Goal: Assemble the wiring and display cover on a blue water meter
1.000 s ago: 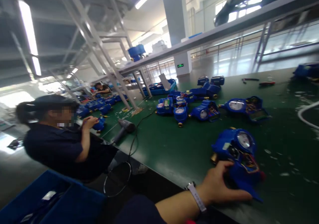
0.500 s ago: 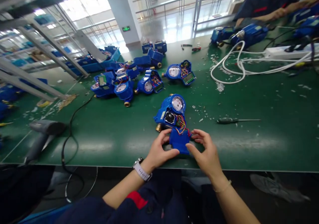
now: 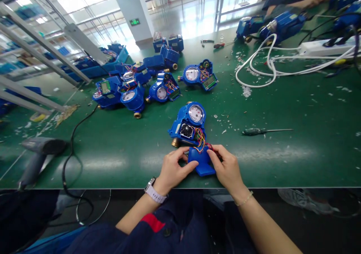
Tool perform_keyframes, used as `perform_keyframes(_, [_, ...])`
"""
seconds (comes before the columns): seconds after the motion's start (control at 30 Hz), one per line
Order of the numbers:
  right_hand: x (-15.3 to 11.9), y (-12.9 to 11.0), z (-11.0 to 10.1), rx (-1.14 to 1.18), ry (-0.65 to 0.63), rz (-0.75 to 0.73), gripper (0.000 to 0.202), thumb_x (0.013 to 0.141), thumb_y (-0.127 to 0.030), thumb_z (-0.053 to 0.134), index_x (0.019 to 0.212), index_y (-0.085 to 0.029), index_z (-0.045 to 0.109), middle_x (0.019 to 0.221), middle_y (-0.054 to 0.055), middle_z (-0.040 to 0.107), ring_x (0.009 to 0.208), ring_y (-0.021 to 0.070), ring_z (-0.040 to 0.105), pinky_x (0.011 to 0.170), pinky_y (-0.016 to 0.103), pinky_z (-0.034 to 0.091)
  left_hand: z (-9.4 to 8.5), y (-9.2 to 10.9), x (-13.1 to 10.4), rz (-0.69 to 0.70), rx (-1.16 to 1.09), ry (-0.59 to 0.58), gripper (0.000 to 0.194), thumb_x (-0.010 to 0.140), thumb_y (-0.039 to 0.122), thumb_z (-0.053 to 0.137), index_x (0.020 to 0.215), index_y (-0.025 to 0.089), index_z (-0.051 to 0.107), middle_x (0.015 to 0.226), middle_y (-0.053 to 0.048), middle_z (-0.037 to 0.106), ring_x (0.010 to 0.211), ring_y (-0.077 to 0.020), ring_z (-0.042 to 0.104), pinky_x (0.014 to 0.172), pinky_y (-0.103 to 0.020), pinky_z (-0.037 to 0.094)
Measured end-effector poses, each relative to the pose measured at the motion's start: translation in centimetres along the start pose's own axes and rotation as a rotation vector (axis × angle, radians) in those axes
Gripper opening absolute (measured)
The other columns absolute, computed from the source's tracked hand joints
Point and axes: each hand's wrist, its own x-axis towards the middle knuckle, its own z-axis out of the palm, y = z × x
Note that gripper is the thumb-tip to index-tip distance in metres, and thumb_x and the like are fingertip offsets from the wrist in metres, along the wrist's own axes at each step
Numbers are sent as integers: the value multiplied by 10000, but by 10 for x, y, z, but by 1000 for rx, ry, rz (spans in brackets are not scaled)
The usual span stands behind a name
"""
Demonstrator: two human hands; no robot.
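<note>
The blue cover [image 3: 200, 163] is between the left hand [image 3: 175, 168] and right hand [image 3: 228, 168], each grasping one side. It looks light and stiff, best held by its edges; the thin wires [image 3: 200, 136] leading toward the heavier-looking meter [image 3: 184, 115] seem fragile. Beneath stretches the green table [image 3: 126, 163].

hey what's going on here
A person's left hand and right hand hold a blue cover by its sides, near the bench's edge. Coloured wires run from it to an open meter just beyond. A screwdriver lies to the right, and more meters sit farther back.
</note>
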Motion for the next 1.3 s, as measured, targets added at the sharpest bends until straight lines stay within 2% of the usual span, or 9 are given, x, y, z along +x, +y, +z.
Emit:
perform_keyframes(0.07, [0, 0, 0, -2, 6, -14, 189, 960, -327, 512, 924, -197, 645, 814, 9, 661, 664, 136, 594, 657, 245, 472, -4, 3, 2, 65, 107, 45, 453, 762, 353, 736, 1148, 173, 580, 780, -7, 646, 691, -159, 618, 705, -291, 522])
perform_keyframes(0.17, [1, 2, 0, -2, 6, -47, 196, 963, -326, 511, 927, -199, 657, 829, 13, 667, 681, 141, 597, 691, 255, 477, -9, 5, 4, 200, 178, 78, 483, 772, 305, 732, 1200, 187, 541, 1026, -65, 644, 833, -175, 624, 764, -304, 528])
perform_keyframes(0.23, [1, 3, 0, 2, 6, -58, 195, 963, -327, 513, 938, -200, 659, 827, 15, 664, 686, 143, 597, 704, 262, 479, -9, 6, 5, 281, 173, 42, 429, 811, 264, 698, 1207, 200, 546, 1134, -79, 638, 972, -193, 625, 864, -326, 519])
perform_keyframes(0.3, [1, 3, 0, 9, 8, -49, 201, 964, -334, 507, 935, -200, 654, 826, 19, 658, 691, 144, 595, 701, 266, 479, -7, 6, 7, 311, 141, 4, 361, 835, 244, 679, 1176, 204, 570, 1137, -66, 658, 1045, -192, 621, 924, -325, 503])
perform_keyframes(0.47, [-2, 3, -2, 49, -14, 36, 225, 950, -383, 507, 976, -191, 622, 819, 26, 642, 626, 135, 571, 619, 262, 475, 3, 4, 12, 296, 90, 33, 235, 847, 258, 674, 1066, 189, 626, 1036, -59, 704, 966, -192, 659, 867, -322, 524])
perform_keyframes(0.7, [-4, 7, -1, 78, -64, 124, 294, 932, -443, 518, 1050, -184, 591, 864, 42, 646, 636, 138, 582, 585, 259, 482, 8, 1, 16, 361, 38, 84, 123, 870, 221, 632, 984, 178, 648, 980, -72, 716, 932, -193, 665, 854, -332, 525])
perform_keyframes(0.83, [-4, 4, -2, 69, -82, 109, 275, 926, -430, 528, 1014, -180, 602, 853, 41, 648, 641, 136, 586, 586, 252, 472, 8, 2, 13, 360, -3, 117, 118, 858, 178, 625, 974, 177, 650, 977, -69, 710, 942, -185, 654, 862, -319, 517])
perform_keyframes(1.17, [-3, -6, -4, -24, -85, 18, 231, 896, -365, 570, 1013, -175, 629, 782, 8, 635, 594, 118, 557, 592, 244, 450, 7, 8, 18, 287, -84, 173, 32, 834, 171, 617, 805, 173, 629, 808, -29, 674, 788, -160, 623, 766, -289, 489])
perform_keyframes(1.3, [-3, -8, -4, -29, -78, -9, 215, 893, -342, 573, 1017, -174, 625, 777, 4, 630, 576, 115, 551, 593, 248, 456, 7, 8, 17, 274, -86, 127, 76, 808, 167, 651, 884, 174, 646, 892, -46, 687, 878, -179, 630, 825, -309, 490])
